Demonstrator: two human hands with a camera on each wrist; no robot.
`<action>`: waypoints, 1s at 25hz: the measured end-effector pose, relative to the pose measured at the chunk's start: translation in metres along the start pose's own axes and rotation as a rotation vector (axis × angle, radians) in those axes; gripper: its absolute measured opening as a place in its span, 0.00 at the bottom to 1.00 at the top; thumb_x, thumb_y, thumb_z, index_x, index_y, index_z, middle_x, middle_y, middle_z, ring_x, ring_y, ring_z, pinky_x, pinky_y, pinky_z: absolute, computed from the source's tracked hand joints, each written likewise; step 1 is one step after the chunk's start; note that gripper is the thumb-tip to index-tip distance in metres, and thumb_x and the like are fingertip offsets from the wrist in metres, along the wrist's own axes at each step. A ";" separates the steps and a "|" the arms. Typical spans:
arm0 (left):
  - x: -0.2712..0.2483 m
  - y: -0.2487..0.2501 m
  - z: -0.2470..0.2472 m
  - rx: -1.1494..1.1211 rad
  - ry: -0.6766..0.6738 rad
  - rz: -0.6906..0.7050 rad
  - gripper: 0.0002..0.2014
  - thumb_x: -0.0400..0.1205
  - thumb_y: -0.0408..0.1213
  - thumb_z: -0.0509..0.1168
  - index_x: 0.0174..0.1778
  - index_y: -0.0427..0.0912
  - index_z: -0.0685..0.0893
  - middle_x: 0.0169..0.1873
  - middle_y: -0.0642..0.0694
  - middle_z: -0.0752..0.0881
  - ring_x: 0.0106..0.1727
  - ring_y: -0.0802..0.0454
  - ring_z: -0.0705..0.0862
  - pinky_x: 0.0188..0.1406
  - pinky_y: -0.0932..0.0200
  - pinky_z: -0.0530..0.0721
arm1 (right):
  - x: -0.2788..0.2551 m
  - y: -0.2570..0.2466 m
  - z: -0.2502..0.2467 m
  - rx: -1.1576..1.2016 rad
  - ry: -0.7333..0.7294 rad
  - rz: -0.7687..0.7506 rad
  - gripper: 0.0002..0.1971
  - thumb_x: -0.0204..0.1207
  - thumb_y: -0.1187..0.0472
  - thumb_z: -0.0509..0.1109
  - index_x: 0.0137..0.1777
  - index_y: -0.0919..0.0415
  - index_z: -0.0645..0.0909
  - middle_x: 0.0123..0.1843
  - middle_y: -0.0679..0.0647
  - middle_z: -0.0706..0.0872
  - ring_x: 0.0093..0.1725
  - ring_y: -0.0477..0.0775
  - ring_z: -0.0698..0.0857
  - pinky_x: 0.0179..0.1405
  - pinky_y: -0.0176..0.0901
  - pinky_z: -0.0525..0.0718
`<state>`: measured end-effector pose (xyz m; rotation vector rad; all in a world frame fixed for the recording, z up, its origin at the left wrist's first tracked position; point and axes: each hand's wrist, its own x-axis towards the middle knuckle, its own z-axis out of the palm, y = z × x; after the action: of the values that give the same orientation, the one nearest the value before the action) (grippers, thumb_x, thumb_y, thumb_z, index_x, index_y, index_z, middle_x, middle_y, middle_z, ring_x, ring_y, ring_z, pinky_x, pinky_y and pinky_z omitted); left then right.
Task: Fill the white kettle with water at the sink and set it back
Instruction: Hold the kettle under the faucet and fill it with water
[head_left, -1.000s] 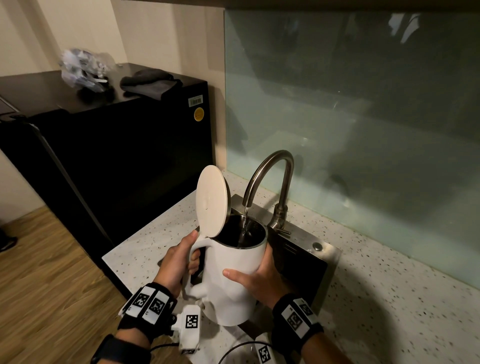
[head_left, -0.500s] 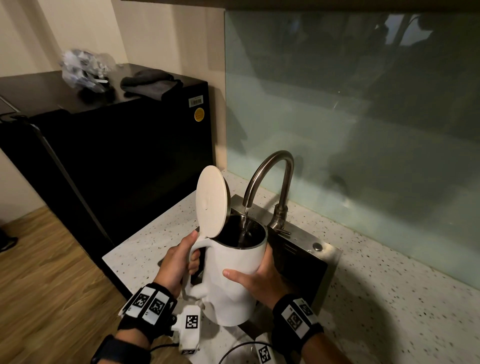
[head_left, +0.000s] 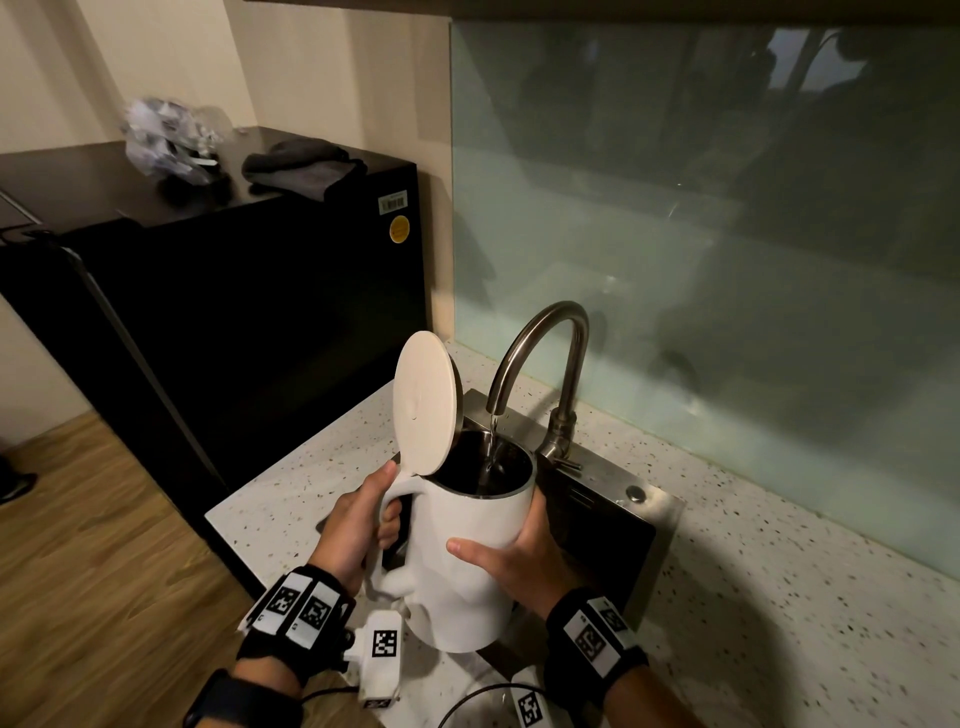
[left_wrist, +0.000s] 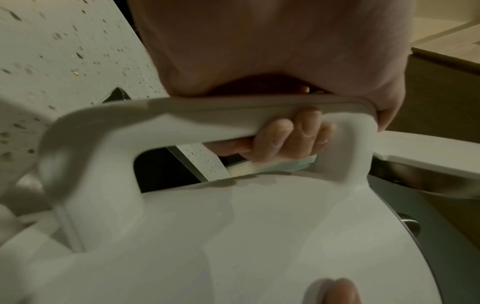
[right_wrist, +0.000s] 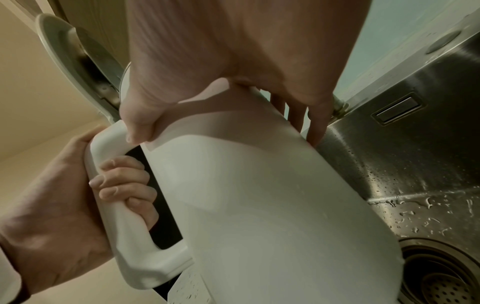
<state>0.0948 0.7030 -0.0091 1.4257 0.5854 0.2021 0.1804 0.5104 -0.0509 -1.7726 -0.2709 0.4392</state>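
The white kettle (head_left: 467, 561) (left_wrist: 233, 236) (right_wrist: 259, 205) hangs tilted over the steel sink (head_left: 660, 506) (right_wrist: 415, 164), its round lid (head_left: 423, 402) (right_wrist: 59, 47) standing open. A thin stream of water (head_left: 491, 447) runs from the curved tap (head_left: 545, 332) into the kettle's dark mouth. My left hand (head_left: 358, 525) (right_wrist: 78, 195) grips the handle, its fingers (left_wrist: 285, 139) wrapped through the loop. My right hand (head_left: 509, 564) (right_wrist: 221, 61) clasps the kettle's body, thumb on the near side and fingers round the far side.
A black fridge (head_left: 260, 322) stands left of the speckled counter (head_left: 779, 597), with a dark cloth (head_left: 301, 166) and a crumpled bag (head_left: 166, 140) on top. A glass splashback (head_left: 675, 260) rises behind the tap. The sink drain (right_wrist: 441, 277) lies below the kettle. A black cable (head_left: 467, 696) loops at the counter's front.
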 end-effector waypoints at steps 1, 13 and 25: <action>0.000 -0.001 0.000 0.001 -0.001 0.002 0.28 0.73 0.68 0.64 0.23 0.46 0.74 0.21 0.45 0.70 0.24 0.50 0.69 0.37 0.51 0.72 | 0.000 0.000 0.000 0.002 0.000 0.006 0.63 0.49 0.47 0.92 0.83 0.48 0.58 0.72 0.45 0.77 0.66 0.44 0.81 0.60 0.38 0.81; 0.002 -0.001 0.000 -0.009 -0.004 0.004 0.28 0.70 0.69 0.66 0.23 0.45 0.75 0.21 0.45 0.71 0.24 0.50 0.69 0.36 0.51 0.71 | 0.002 0.004 0.001 -0.002 0.016 0.000 0.64 0.47 0.44 0.92 0.83 0.47 0.59 0.72 0.44 0.78 0.66 0.42 0.82 0.64 0.43 0.83; 0.002 -0.003 -0.001 0.003 -0.011 0.015 0.29 0.71 0.69 0.65 0.25 0.44 0.74 0.22 0.43 0.70 0.25 0.49 0.69 0.37 0.50 0.71 | 0.001 0.000 -0.001 -0.010 -0.017 0.010 0.58 0.56 0.55 0.93 0.82 0.47 0.58 0.67 0.41 0.78 0.60 0.35 0.81 0.42 0.23 0.83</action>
<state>0.0948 0.7046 -0.0120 1.4336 0.5666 0.2055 0.1821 0.5098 -0.0513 -1.7812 -0.2764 0.4609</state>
